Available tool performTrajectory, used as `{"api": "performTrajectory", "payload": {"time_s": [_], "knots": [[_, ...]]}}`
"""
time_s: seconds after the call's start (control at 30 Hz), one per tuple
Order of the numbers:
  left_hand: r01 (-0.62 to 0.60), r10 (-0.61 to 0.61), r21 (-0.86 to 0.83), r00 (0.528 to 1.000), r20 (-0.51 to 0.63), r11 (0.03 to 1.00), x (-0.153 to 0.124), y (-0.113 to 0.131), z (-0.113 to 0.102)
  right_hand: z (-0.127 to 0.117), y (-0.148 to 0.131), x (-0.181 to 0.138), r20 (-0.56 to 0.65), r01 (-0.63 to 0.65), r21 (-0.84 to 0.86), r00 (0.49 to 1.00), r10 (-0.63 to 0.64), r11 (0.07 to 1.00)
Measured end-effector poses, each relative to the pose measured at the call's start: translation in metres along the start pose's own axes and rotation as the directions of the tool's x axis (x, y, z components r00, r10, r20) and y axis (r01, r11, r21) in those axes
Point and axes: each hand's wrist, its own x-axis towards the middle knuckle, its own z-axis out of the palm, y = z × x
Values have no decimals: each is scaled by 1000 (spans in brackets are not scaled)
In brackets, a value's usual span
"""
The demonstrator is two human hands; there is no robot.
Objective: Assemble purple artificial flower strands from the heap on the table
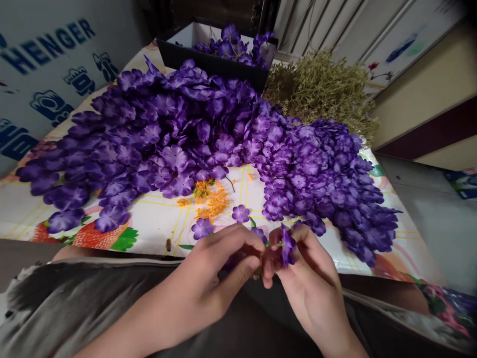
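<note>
My left hand [219, 263] and my right hand [307, 278] are close together just off the near table edge, above my lap. My right fingers pinch a purple artificial flower [288, 246]. My left fingers pinch a thin green stem [275, 244] that runs towards that flower, though the fingers hide part of it. A large heap of purple artificial flowers [208, 134] covers most of the table. Two loose blossoms [240, 214] [202, 228] lie nearest my hands.
The table has a strawberry-printed oilcloth [149, 223]. Small orange sprigs [210, 199] lie on it. At the back stands a black box [212, 62] holding more purple flowers, beside a bundle of dried olive-green foliage [320, 89]. A printed board [55, 64] stands at the left.
</note>
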Motion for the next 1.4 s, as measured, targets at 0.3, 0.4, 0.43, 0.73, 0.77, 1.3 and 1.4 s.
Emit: {"api": "performTrajectory", "payload": {"time_s": [0.3,0.4,0.43,0.73,0.77,1.3,1.4], "knots": [[-235,338,727,941,4,645,-1,-14,11,4,3,2,-34,-161,92,986,165,983],[-262,404,780,915,14,568,0,-15,11,1,6,5,-47,-204,127,976,212,971],[-276,421,775,907,15,568,0,-15,10,0,7,7,-45,-206,145,976,214,968],[-315,312,-125,949,-44,941,-6,1,8,-6,6,13,148,-449,149,891,429,881],[-251,252,-330,967,-42,910,-7,2,9,-6,6,13,180,-455,135,885,430,880],[183,-162,-875,979,122,448,5,-15,16,-24,3,122,208,165,-974,923,-324,-157],[204,-164,-855,976,142,476,5,-15,13,-22,7,133,225,125,-939,927,-299,-320]]}}
